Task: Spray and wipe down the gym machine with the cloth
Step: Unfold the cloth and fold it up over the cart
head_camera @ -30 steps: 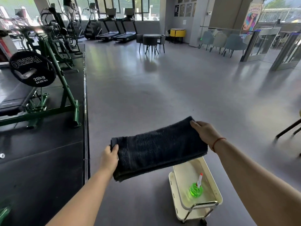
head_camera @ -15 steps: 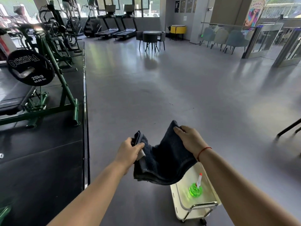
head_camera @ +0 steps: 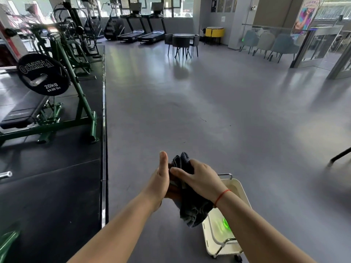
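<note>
Black weight plate [head_camera: 42, 74] on the green gym machine [head_camera: 81, 103], white print: "OLYMPIA" in big caps across the top, "20kg" lower down, "44.09 lbs" under it, digits small, prob. right. Tiny line above the brand: illegible. Bench pad [head_camera: 20, 112] has faint lettering, can't read. Poster [head_camera: 303, 16] far right & wall frames [head_camera: 220, 4]: too blurred.
</note>
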A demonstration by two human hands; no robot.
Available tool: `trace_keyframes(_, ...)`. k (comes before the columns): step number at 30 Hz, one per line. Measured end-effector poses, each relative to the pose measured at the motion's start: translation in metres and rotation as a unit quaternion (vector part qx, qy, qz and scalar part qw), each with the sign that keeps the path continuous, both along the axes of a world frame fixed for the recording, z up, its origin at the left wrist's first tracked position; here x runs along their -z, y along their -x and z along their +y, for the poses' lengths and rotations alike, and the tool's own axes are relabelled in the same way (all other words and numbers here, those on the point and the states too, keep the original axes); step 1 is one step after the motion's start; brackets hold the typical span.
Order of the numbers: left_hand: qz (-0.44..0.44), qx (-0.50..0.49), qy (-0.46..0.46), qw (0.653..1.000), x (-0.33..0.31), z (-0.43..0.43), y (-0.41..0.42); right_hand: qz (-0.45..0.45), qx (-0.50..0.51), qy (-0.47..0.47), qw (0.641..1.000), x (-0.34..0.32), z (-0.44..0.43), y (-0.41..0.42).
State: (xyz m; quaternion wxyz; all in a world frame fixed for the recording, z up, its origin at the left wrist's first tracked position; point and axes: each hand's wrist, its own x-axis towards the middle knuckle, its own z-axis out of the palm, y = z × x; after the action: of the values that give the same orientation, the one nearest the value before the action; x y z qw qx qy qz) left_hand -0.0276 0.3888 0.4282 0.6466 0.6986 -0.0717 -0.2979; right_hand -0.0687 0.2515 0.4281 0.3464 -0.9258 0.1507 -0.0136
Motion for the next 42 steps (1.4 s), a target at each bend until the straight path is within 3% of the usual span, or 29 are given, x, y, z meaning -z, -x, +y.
trace_keyframes(6,0.031,0.005,0.035,0.999,0.004,0.011,-0.002,0.011,-0.013,0.067,0.998,-0.009,-0.003,0.002)
trace_keyframes(9,0.009,-0.054,0.016,0.998,0.017,0.011,-0.006,-0.027,-0.003,0.044,0.999,-0.017,-0.006,0.006)
trace_keyframes(10,-0.001,-0.085,0.002,0.996,0.024,0.010,-0.008,-0.051,0.008,-0.008,0.999,-0.021,-0.006,0.008)
trace_keyframes(12,0.009,-0.128,0.004,0.992,0.036,0.010,-0.009,-0.108,0.039,-0.207,0.972,-0.031,-0.009,0.012)
trace_keyframes(15,0.135,-0.104,0.098,0.981,0.035,0.015,-0.003,-0.152,0.064,-0.476,0.864,-0.046,-0.019,0.019)
trace_keyframes(16,0.179,-0.096,0.139,0.969,0.036,0.016,-0.002,-0.144,0.071,-0.526,0.835,-0.049,-0.024,0.021)
trace_keyframes(18,0.238,-0.083,0.205,0.946,0.038,0.018,-0.001,-0.113,0.105,-0.561,0.813,-0.046,-0.034,0.024)
trace_keyframes(21,0.261,-0.031,0.272,0.926,0.038,0.018,0.003,-0.086,0.138,-0.495,0.854,-0.028,-0.044,0.026)
trace_keyframes(24,0.233,-0.003,0.215,0.948,0.043,0.014,0.003,-0.006,0.174,-0.362,0.916,0.008,-0.058,0.025)
trace_keyframes(27,0.221,0.000,0.191,0.957,0.041,0.012,0.005,0.063,0.146,-0.257,0.953,0.027,-0.066,0.026)
trace_keyframes(33,0.259,-0.002,0.194,0.946,0.042,0.014,0.000,0.018,-0.010,-0.265,0.964,0.036,-0.072,0.027)
trace_keyframes(36,0.293,-0.020,0.230,0.928,0.043,0.011,0.001,-0.018,0.056,-0.331,0.942,0.040,-0.066,0.026)
trace_keyframes(39,0.300,-0.064,0.165,0.937,0.046,0.005,-0.001,-0.040,0.136,-0.378,0.915,0.046,-0.063,0.021)
trace_keyframes(42,0.273,-0.089,0.107,0.952,0.059,0.003,-0.001,-0.022,0.184,-0.352,0.918,0.055,-0.065,0.018)
